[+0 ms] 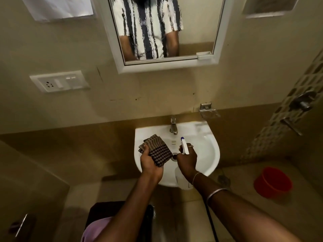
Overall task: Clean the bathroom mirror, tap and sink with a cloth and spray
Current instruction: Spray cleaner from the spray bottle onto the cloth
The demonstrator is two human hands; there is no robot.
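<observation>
My left hand (pixel 150 163) grips a folded brown checked cloth (pixel 156 150) over the left side of the white sink (pixel 209 154). My right hand (pixel 187 158) is closed around a white spray bottle (pixel 185 145) above the basin, its blue-tipped nozzle aimed toward the chrome tap (pixel 173 127) at the back rim. The bottle's body shows below my wrist. A white-framed mirror (pixel 201 23) hangs on the wall above the sink and reflects a person's striped shirt and arms.
A switch and socket plate (pixel 58 81) sits on the wall at left. A metal soap holder (pixel 208 110) is fixed right of the tap. Shower fittings (pixel 303 102) are on the tiled wall at right, with a red bucket (pixel 272 182) on the floor below.
</observation>
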